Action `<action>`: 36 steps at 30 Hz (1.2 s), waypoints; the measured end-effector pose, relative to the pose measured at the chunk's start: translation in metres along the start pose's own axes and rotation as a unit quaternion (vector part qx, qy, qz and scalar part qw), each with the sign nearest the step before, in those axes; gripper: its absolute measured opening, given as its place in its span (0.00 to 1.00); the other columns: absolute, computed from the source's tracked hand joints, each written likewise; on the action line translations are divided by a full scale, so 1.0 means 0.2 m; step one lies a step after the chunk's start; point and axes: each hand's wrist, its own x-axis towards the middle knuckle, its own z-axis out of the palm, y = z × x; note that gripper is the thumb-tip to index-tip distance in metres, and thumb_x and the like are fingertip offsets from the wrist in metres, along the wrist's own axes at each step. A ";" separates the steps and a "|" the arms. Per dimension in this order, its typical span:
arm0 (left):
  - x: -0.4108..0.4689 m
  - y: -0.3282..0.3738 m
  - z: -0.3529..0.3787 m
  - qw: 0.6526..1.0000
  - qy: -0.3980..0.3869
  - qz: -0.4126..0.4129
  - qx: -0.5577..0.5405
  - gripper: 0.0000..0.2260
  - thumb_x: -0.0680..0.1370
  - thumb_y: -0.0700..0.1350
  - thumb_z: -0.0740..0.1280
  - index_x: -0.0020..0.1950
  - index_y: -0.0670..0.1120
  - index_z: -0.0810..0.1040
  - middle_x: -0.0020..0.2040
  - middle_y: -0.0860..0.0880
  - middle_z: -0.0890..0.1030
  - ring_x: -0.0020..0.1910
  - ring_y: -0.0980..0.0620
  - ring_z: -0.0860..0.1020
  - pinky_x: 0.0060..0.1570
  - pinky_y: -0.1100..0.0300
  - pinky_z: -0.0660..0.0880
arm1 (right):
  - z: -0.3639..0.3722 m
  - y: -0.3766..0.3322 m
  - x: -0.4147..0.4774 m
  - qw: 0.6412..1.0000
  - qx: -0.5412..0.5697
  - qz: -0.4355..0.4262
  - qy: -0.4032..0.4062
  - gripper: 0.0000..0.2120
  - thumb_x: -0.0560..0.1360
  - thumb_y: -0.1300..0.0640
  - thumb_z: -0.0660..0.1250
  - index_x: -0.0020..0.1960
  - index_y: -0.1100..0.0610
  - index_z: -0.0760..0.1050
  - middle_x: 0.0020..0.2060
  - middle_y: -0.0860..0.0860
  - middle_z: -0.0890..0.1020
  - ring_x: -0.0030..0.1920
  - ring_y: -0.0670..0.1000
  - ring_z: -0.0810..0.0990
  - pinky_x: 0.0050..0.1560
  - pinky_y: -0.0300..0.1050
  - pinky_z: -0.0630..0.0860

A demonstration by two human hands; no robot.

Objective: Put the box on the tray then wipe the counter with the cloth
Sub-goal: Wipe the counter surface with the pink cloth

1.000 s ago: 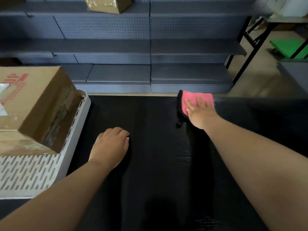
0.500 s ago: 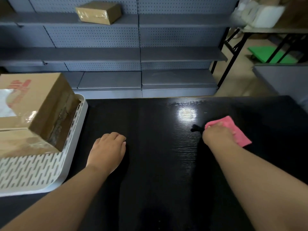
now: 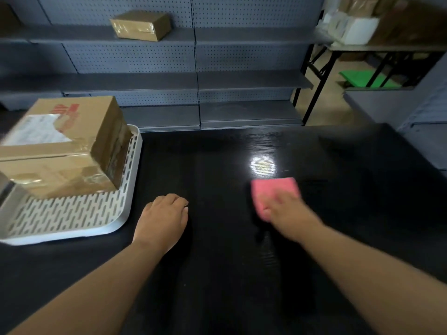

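Observation:
A taped cardboard box [image 3: 65, 146] with a white label and red print rests on the white slotted tray [image 3: 72, 218] at the left of the black counter [image 3: 217, 274]. My right hand [image 3: 287, 211] presses down on a pink cloth [image 3: 273, 189] near the counter's middle right; the cloth is blurred from motion and partly hidden under my fingers. Right of the tray, my left hand [image 3: 164, 218] lies flat on the counter with its fingers curled, holding nothing.
Grey pegboard shelving [image 3: 193, 81] runs behind the counter, with a small taped carton [image 3: 141, 25] on an upper shelf. A black folding table [image 3: 377, 48] with white and brown boxes stands at the right. A glare spot [image 3: 262, 165] shines beyond the cloth.
My right hand has swept the pink cloth from the far edge toward me and to the right, then back left. The left hand and box stay put; the view has tilted up.

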 end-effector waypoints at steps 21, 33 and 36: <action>-0.37 -0.10 -0.03 0.999 0.010 0.030 0.017 0.16 0.82 0.50 0.52 0.68 0.52 0.71 0.64 0.53 0.74 0.63 0.51 0.71 0.63 0.56 0.68 | 0.11 -0.09 -0.37 0.885 0.168 0.433 0.035 0.24 0.81 0.45 0.49 0.77 0.45 0.53 0.72 0.64 0.60 0.69 0.68 0.63 0.70 0.62 0.61; -0.32 0.02 0.01 0.998 0.001 0.059 0.018 0.17 0.82 0.51 0.52 0.69 0.51 0.69 0.66 0.52 0.72 0.66 0.51 0.70 0.65 0.55 0.66 | 0.13 -0.15 -0.39 0.930 0.132 0.340 0.030 0.31 0.74 0.43 0.34 0.73 0.45 0.60 0.73 0.59 0.62 0.70 0.64 0.63 0.69 0.59 0.62; -0.28 0.07 0.04 0.997 -0.002 0.074 0.013 0.17 0.82 0.51 0.52 0.70 0.51 0.69 0.67 0.52 0.72 0.66 0.52 0.70 0.66 0.56 0.66 | 0.04 -0.24 -0.32 0.841 0.219 0.493 -0.039 0.26 0.82 0.47 0.45 0.78 0.47 0.43 0.76 0.62 0.48 0.74 0.71 0.50 0.71 0.68 0.51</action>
